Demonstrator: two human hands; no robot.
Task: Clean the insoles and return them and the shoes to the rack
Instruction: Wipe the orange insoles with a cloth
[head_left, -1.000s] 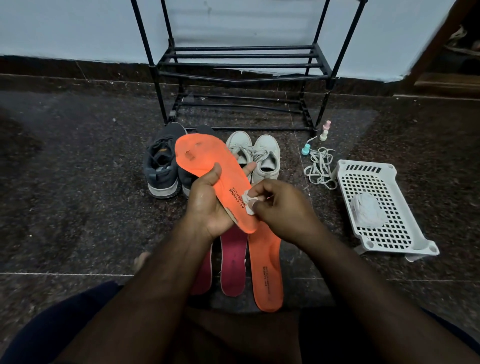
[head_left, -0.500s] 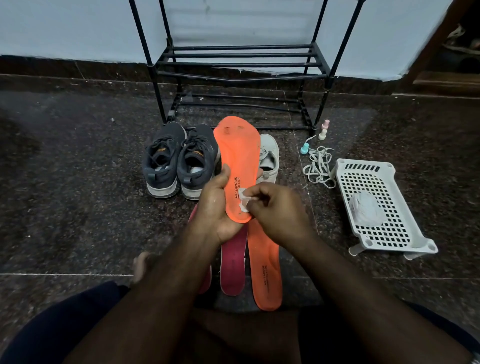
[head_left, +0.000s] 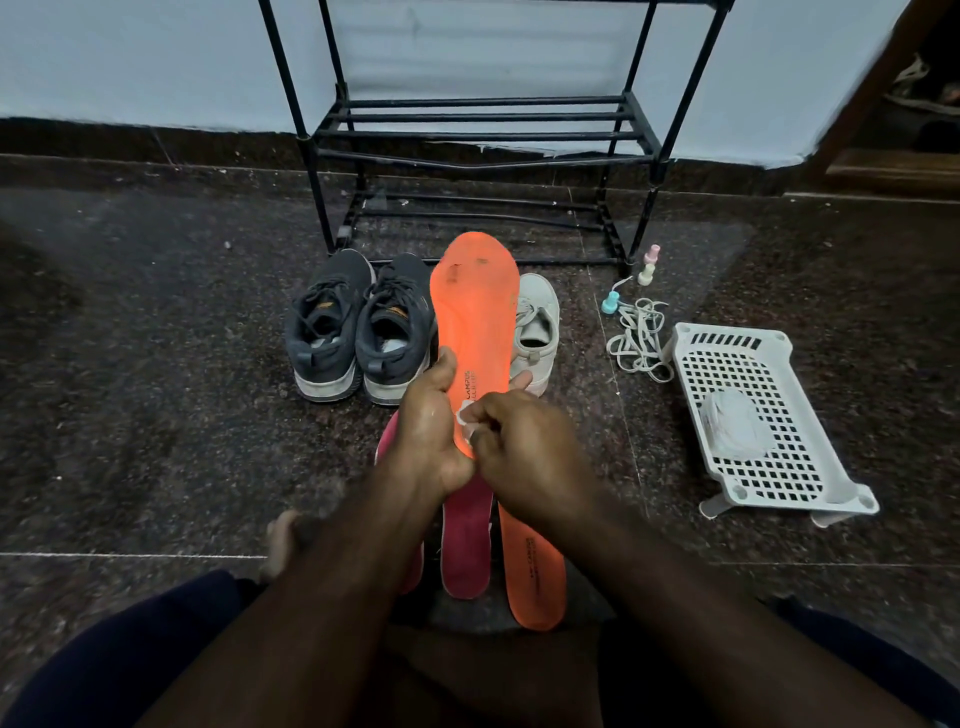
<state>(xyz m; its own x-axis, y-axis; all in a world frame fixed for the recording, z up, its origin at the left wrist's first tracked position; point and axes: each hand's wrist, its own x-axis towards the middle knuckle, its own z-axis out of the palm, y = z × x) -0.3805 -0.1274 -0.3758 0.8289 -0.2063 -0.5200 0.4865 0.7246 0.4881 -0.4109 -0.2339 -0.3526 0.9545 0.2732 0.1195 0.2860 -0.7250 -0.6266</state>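
Bare forearms, bare hands — dark navy trousers, no sleeves.

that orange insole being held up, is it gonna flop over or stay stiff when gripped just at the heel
Probably holds its shape: the left hand grips only the heel end of the held orange insole, yet the toe stands up without drooping. It looks thin and foam-like, so likely light. The right hand pinches a small white wipe against it, and firm rubbing may flex it.

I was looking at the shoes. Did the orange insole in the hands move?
Yes. The held orange insole swung from leaning left over the dark shoes to upright, now covering the left white shoe.
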